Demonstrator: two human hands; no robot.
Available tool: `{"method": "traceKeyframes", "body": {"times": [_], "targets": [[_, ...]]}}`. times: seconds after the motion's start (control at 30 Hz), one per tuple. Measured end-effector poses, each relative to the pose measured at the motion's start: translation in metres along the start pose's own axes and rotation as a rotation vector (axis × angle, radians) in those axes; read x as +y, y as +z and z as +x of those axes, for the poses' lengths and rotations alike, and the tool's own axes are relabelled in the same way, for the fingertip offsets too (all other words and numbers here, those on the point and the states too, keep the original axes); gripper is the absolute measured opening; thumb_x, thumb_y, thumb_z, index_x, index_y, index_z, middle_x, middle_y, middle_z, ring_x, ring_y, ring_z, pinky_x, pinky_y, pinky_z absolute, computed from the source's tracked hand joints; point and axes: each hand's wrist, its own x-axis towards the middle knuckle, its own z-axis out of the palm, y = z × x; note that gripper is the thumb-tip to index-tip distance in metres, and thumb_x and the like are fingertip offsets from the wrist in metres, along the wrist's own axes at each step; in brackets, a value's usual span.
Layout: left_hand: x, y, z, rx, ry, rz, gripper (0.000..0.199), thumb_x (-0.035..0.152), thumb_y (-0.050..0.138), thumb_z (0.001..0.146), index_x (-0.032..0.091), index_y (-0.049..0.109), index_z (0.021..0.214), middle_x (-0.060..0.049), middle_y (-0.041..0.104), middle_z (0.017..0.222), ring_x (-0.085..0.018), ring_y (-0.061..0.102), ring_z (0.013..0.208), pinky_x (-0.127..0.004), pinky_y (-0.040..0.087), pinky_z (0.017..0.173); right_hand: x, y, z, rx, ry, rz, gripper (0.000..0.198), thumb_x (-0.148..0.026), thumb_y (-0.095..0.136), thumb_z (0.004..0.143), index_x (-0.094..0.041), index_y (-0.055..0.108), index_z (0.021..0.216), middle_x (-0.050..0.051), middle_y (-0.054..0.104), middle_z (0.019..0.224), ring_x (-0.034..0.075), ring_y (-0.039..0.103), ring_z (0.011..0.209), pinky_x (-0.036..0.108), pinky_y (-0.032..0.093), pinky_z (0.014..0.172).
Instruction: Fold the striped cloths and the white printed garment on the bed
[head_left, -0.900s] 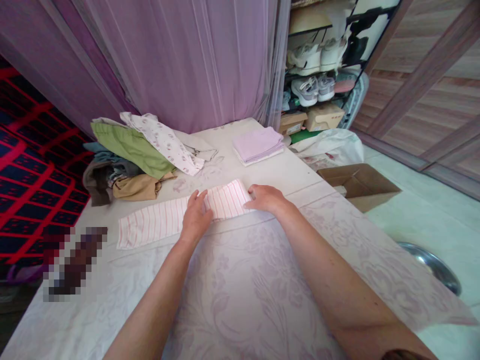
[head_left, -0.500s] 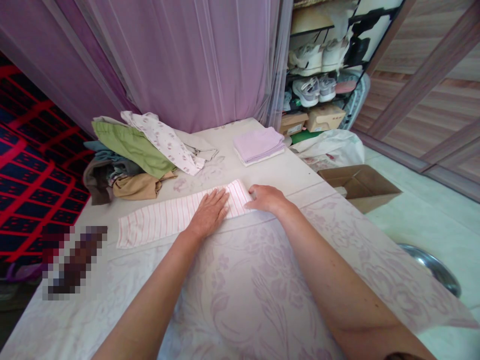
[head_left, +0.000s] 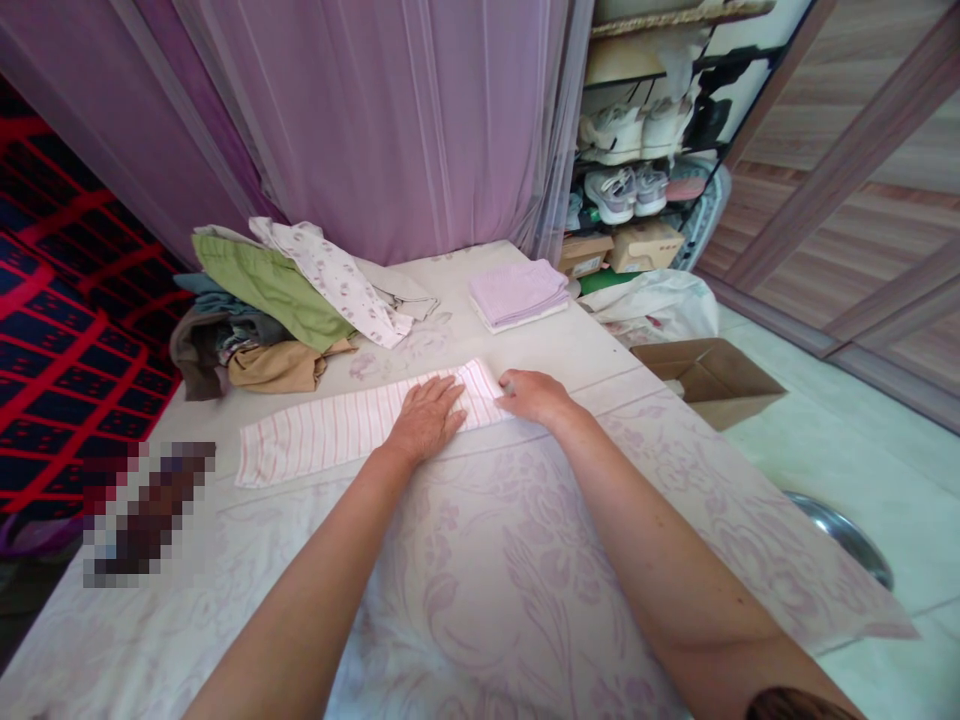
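Observation:
A pink-and-white striped garment point(head_left: 322, 435), folded into a long strip, lies flat across the flowered bedsheet point(head_left: 480, 580). My left hand point(head_left: 427, 415) rests on it palm down, fingers stretched out, toward its right part. At the strip's right end, my right hand point(head_left: 534, 397) pinches the edge between thumb and fingers. Beyond the strip sits a folded lilac cloth point(head_left: 519, 290) with a white layer beneath it. A heap with green trousers point(head_left: 277, 290), a white patterned garment point(head_left: 334, 275) and a tan garment point(head_left: 277, 368) lies at the back left.
Purple curtains point(head_left: 390, 130) hang behind the bed. On the right stand a shoe rack with white sneakers point(head_left: 615, 132), an open cardboard box point(head_left: 712, 375) and a metal basin point(head_left: 844, 535) on the floor. A red-and-navy checked fabric point(head_left: 67, 370) is at the left; a blurred-out patch lies near it.
My left hand has slid slightly right along the striped garment. My right hand stays at its end. The view has shifted a little.

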Motion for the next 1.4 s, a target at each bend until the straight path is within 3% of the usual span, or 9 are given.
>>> {"method": "traceKeyframes", "body": {"times": [0.23,0.37,0.47,0.53,0.63,0.77,0.97,1.2,1.4], "targets": [[-0.002,0.0,0.0,0.024,0.024,-0.016,0.048,0.042,0.041,0.094,0.026,0.045,0.139,-0.007,0.039,0.15,-0.028,0.03,0.14,-0.05,0.019,0.114,0.003,0.011,-0.01,0.075,0.01,0.04,0.033,-0.038,0.054,0.085,-0.026,0.062,0.115,0.003,0.072,0.102,0.02,0.064,0.094,0.027,0.044,0.074],[-0.003,0.003,0.0,0.041,0.025,-0.071,0.047,0.041,0.041,0.094,0.026,0.047,0.137,-0.008,0.039,0.151,-0.028,0.028,0.141,-0.052,0.018,0.114,0.001,0.021,-0.018,0.226,0.004,0.096,0.032,-0.034,0.049,0.088,-0.026,0.059,0.118,0.002,0.07,0.103,0.018,0.063,0.093,0.025,0.045,0.077],[-0.005,0.003,0.0,0.043,0.035,-0.097,0.047,0.041,0.043,0.093,0.026,0.048,0.137,-0.008,0.038,0.151,-0.028,0.027,0.142,-0.052,0.017,0.114,-0.002,0.028,-0.023,0.387,-0.089,0.145,0.031,-0.028,0.047,0.089,-0.024,0.06,0.117,0.004,0.065,0.113,0.017,0.061,0.099,0.025,0.045,0.085],[-0.007,0.001,0.0,0.045,0.044,-0.12,0.048,0.042,0.042,0.094,0.025,0.046,0.138,-0.009,0.037,0.151,-0.028,0.026,0.142,-0.052,0.016,0.115,-0.004,0.031,-0.026,0.446,-0.222,0.163,0.028,-0.026,0.049,0.088,-0.023,0.063,0.112,0.006,0.062,0.118,0.017,0.057,0.107,0.026,0.043,0.092],[-0.012,-0.001,-0.004,0.065,0.076,-0.177,0.052,0.045,0.049,0.09,0.021,0.047,0.136,-0.013,0.034,0.152,-0.029,0.023,0.143,-0.051,0.018,0.115,-0.004,0.037,-0.031,0.406,-0.397,0.17,0.02,-0.025,0.055,0.085,-0.024,0.068,0.1,0.005,0.061,0.121,0.018,0.052,0.115,0.03,0.039,0.1],[-0.016,-0.002,-0.013,0.135,0.146,-0.229,0.044,0.041,0.066,0.079,0.021,0.06,0.118,-0.013,0.033,0.153,-0.032,0.017,0.145,-0.052,0.023,0.113,0.0,0.045,-0.034,0.355,-0.432,0.177,0.017,-0.025,0.061,0.081,-0.025,0.069,0.096,0.005,0.06,0.125,0.02,0.051,0.117,0.035,0.038,0.102],[-0.014,0.0,-0.022,0.173,0.174,-0.265,0.013,0.03,0.059,0.085,0.023,0.066,0.093,-0.008,0.05,0.141,-0.028,0.03,0.14,-0.054,0.027,0.111,0.002,0.052,-0.03,0.406,-0.469,0.192,0.016,-0.022,0.055,0.086,-0.024,0.071,0.09,0.004,0.064,0.117,0.017,0.055,0.11,0.032,0.04,0.098],[-0.011,-0.001,-0.023,0.198,0.172,-0.206,0.015,0.029,0.054,0.088,0.025,0.067,0.091,-0.006,0.059,0.132,-0.027,0.039,0.135,-0.055,0.031,0.109,0.007,0.061,-0.02,0.567,-0.567,0.208,0.016,-0.017,0.059,0.084,-0.025,0.073,0.085,0.005,0.069,0.104,0.019,0.061,0.097,0.034,0.047,0.087],[-0.008,0.0,-0.028,0.173,0.185,-0.158,0.012,0.027,0.054,0.088,0.026,0.066,0.09,-0.003,0.061,0.13,-0.027,0.04,0.135,-0.06,0.02,0.112,0.013,0.066,-0.019,0.597,-0.609,0.214,0.017,-0.017,0.06,0.083,-0.026,0.074,0.084,0.004,0.069,0.105,0.019,0.061,0.096,0.034,0.048,0.086]]}}
